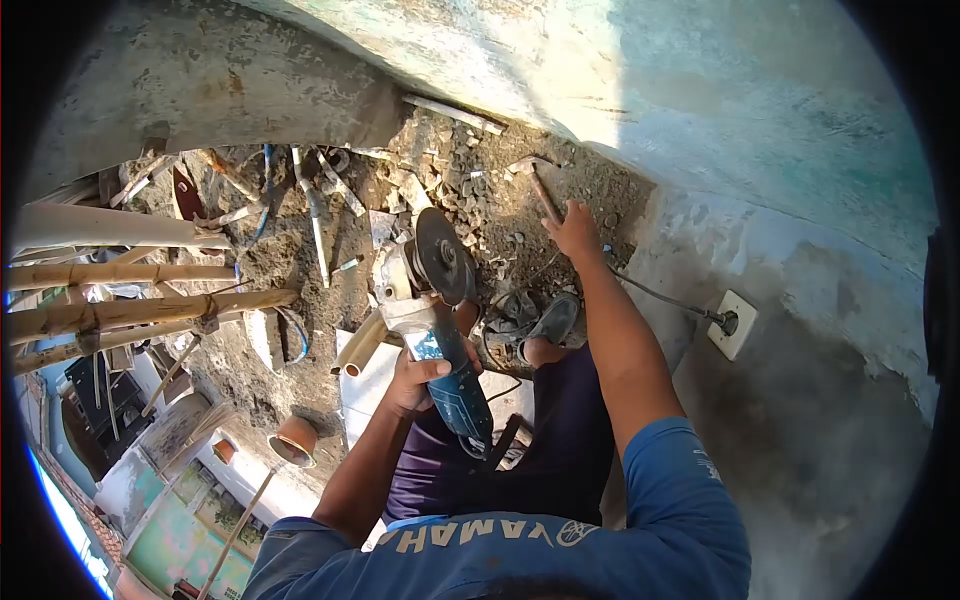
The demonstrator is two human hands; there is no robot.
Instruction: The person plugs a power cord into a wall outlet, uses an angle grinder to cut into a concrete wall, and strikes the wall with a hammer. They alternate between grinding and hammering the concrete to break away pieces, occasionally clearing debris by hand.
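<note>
My left hand (415,382) is wrapped round the blue body of an angle grinder (452,385), holding it in front of my lap. The grinder's dark round disc (445,257) points up and away from me, beside its pale metal head. My right hand (577,238) reaches forward over the rubble, its fingers closed round the end of a hammer's wooden handle (545,194). The hammer's head lies at the far end, against the dirt-coloured ground, and its exact shape is hard to make out.
Broken rubble (470,180) covers the ground by the wall. A plug sits in a wall socket (733,325), its cable running towards my feet. Bamboo poles (150,312) crowd the left, near pipe pieces (312,215). A clay pot (294,441) stands lower left; my sandalled foot (552,325) is close.
</note>
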